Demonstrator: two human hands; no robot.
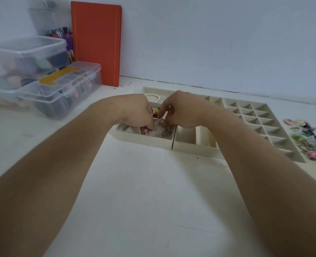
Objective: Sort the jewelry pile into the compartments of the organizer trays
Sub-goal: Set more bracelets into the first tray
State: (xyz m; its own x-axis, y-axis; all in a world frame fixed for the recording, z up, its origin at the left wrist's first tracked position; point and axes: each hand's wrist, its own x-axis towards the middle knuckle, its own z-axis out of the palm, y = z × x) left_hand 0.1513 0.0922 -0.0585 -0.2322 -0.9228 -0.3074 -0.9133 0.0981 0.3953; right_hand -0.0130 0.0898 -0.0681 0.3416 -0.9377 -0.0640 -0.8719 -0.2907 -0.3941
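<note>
Hands met over the near-left compartment of the cream plastic organizer tray [146, 139], at 12 o'clock from the wearer. Left hand [134, 110] had fingers curled down into that compartment, apparently pinching a pink-and-clear beaded strand [153, 129]; the exact grip was hidden by the knuckles. Right hand [181, 110] was likewise curled, fingertips [160, 113] down at the same strand, so both looked clamped on it, though the contact point was small and partly blocked.

Judged handling: beaded strand was light, limp, and would drape and tangle; beads were hard and slick, the thread or elastic the weak part. Best taken by pinching the cord between beads or at a clasp, lifting slowly to avoid snagging neighbours.

White pearl-like bead loop [153, 95] lay in the far compartment at 12 o'clock, just behind the hands. Small red and dark trinkets [155, 111] sat between the hands. Cream grid tray with many small square cells [261, 117] lay at 1 o'clock, cells visibly bare. Unsorted colourful jewelry pile [313, 138] sat at 2 o'clock on the white tabletop [144, 191], just beside the grid tray.

Clear lidded plastic storage boxes [47, 84] were stacked at 10 o'clock, and an orange-red upright board [96, 43] leaned on the wall at 11 o'clock.

No brand, label or readable writing was seen anywhere.
</note>
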